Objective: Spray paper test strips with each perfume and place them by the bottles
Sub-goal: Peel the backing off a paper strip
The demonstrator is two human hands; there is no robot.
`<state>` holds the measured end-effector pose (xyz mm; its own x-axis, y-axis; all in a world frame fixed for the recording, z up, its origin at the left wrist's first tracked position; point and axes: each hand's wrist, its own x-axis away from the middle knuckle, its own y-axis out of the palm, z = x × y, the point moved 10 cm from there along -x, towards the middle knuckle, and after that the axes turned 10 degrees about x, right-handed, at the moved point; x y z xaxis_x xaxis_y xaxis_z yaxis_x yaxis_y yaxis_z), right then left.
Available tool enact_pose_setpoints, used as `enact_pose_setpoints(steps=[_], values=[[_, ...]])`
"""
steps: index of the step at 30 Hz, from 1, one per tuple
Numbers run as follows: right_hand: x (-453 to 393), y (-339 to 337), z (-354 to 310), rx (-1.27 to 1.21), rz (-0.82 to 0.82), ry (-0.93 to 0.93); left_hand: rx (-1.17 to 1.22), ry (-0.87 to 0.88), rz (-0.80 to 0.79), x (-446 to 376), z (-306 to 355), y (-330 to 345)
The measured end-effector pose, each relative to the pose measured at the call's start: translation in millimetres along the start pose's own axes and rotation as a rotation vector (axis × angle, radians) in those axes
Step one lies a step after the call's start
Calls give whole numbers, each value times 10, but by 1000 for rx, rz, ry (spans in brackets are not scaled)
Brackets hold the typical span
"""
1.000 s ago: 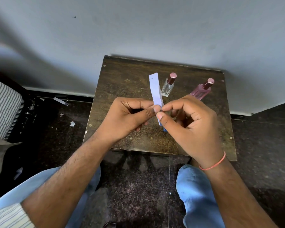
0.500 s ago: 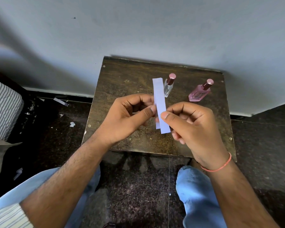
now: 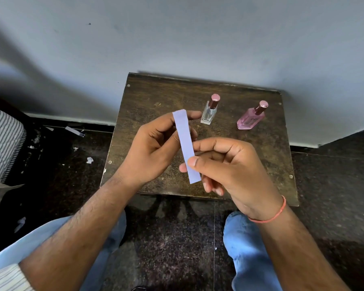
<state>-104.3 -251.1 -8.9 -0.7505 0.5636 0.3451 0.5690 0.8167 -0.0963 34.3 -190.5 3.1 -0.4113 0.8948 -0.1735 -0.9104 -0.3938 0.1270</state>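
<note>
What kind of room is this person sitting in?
Probably a plain room at home, not a lab or shop: a small worn wooden table stands against a bare painted wall, the dark stone floor has paper scraps, and striped bedding shows at the left.

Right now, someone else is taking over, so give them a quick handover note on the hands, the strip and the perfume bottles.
Left hand holds the paper strip's upper part; right hand pinches its lower end.
Clear bottle and pink bottle stand capped at the back of the small table.
Done: one strip in hand. No strip lies by either bottle.
Left: spray a strip with each perfume and place them by the bottles.
</note>
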Motion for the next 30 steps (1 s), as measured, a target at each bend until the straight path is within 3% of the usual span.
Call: enact_pose_setpoints(steps=[11, 24, 30], values=[[38, 75, -91, -104, 57, 74, -361, 99, -199, 39, 29, 201], [91, 219, -91, -334, -21, 210, -471, 133, -101, 51, 65, 144], [102, 249, -103, -381, -26, 236, -486, 186, -127, 37, 181, 187]])
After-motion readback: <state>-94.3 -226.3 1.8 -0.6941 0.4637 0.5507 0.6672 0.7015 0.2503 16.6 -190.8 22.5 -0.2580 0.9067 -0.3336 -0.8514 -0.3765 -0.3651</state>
